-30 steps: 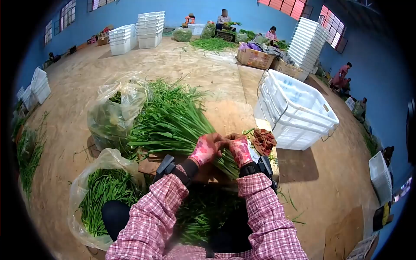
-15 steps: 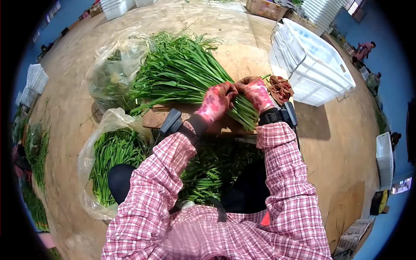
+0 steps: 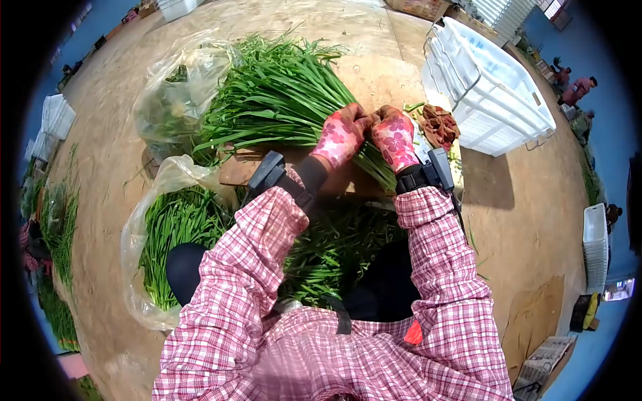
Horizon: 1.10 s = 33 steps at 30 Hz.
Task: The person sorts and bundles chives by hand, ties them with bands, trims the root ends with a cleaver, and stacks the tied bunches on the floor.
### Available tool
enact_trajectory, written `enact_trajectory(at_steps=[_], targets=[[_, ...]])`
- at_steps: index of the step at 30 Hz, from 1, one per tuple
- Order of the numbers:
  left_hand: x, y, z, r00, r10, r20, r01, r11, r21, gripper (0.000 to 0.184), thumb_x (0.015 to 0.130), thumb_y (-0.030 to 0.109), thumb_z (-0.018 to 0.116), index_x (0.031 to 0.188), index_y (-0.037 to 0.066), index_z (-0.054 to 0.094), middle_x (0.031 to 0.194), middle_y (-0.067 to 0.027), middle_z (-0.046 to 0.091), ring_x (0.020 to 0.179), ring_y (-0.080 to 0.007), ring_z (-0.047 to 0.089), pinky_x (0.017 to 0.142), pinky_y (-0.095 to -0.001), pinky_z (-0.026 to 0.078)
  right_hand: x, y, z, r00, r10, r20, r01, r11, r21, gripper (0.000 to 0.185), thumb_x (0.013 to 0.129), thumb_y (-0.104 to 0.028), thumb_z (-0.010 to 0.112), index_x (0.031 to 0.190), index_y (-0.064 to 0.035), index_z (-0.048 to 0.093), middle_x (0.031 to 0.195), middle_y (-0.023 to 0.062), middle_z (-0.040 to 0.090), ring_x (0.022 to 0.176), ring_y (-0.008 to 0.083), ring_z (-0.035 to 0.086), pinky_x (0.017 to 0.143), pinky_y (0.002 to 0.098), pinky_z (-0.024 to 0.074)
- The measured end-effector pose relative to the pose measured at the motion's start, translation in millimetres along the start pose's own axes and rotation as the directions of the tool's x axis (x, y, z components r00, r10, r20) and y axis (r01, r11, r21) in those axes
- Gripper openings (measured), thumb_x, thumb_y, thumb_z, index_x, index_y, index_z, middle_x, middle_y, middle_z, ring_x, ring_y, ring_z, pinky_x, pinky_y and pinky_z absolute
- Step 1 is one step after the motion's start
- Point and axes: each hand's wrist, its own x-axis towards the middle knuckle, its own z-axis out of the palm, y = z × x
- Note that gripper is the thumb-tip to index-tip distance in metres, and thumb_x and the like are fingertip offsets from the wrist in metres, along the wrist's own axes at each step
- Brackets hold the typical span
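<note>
A big bunch of garlic chives [image 3: 287, 100] lies across a low wooden board, its leaves fanned to the upper left and its stem ends pointing to the lower right. Over the stems my left hand [image 3: 342, 136] and my right hand [image 3: 394, 137] meet, both in pink flowered gloves with brown fingertips. The fingers of each are closed in a pinch, close against the bunch. Whatever is between the fingertips is hidden. Right beside my right hand is a heap of brownish-red bands [image 3: 438, 127].
The wooden board [image 3: 374, 77] stands before my knees. Stacked white crates [image 3: 491, 93] are at its right. Plastic bags, one upper left [image 3: 177, 107] and one holding chives [image 3: 137, 267], sit at left. Loose greens [image 3: 328, 257] lie between my legs. Other people [image 3: 578, 90] are far right.
My hands have drawn slightly apart and upward over the stems, and the right one has turned so that its back shows more. The whole view has shifted a little.
</note>
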Motion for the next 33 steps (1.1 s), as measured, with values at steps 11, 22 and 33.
enact_trajectory(at_steps=[11, 22, 33], targets=[[-8.2, 2.0, 5.0, 0.994, -0.020, -0.105, 0.023, 0.999, 0.026, 0.016, 0.089, 0.017, 0.063, 0.092, 0.001, 0.063, 0.081, -0.0170, 0.067, 0.075, -0.0277, 0.066, 0.068, -0.0356, 0.051, 2.1, -2.8, -7.2, 0.996, -0.013, 0.085, 0.020, 0.997, -0.075, 0.024, 0.084, -0.025, 0.064, 0.093, -0.0037, 0.071, 0.087, 0.0215, 0.069, 0.088, 0.0377, 0.067, 0.079, 0.0422, 0.0516], [-23.6, -6.0, 9.0, 0.918, 0.322, -0.233, -0.292, 0.944, 0.155, 0.014, 0.086, 0.011, 0.068, 0.097, 0.003, 0.070, 0.083, -0.0067, 0.070, 0.072, -0.0168, 0.066, 0.066, -0.0298, 0.053, -7.3, -4.4, -7.2, 0.995, 0.064, 0.081, -0.069, 0.996, 0.058, 0.024, 0.085, -0.026, 0.065, 0.090, -0.0042, 0.072, 0.087, 0.0183, 0.070, 0.086, 0.0326, 0.068, 0.077, 0.0393, 0.0519], [-8.9, -13.6, -9.7, 0.989, -0.009, 0.146, 0.034, 0.984, -0.176, 0.014, 0.091, 0.014, 0.064, 0.092, 0.000, 0.065, 0.071, -0.0018, 0.063, 0.060, -0.0086, 0.054, 0.055, -0.0249, 0.045, -4.4, -1.3, -3.6, 0.999, 0.030, 0.020, -0.029, 0.998, -0.048, 0.028, 0.082, -0.030, 0.066, 0.087, -0.0032, 0.070, 0.086, 0.0209, 0.068, 0.085, 0.0378, 0.066, 0.077, 0.0436, 0.0508]])
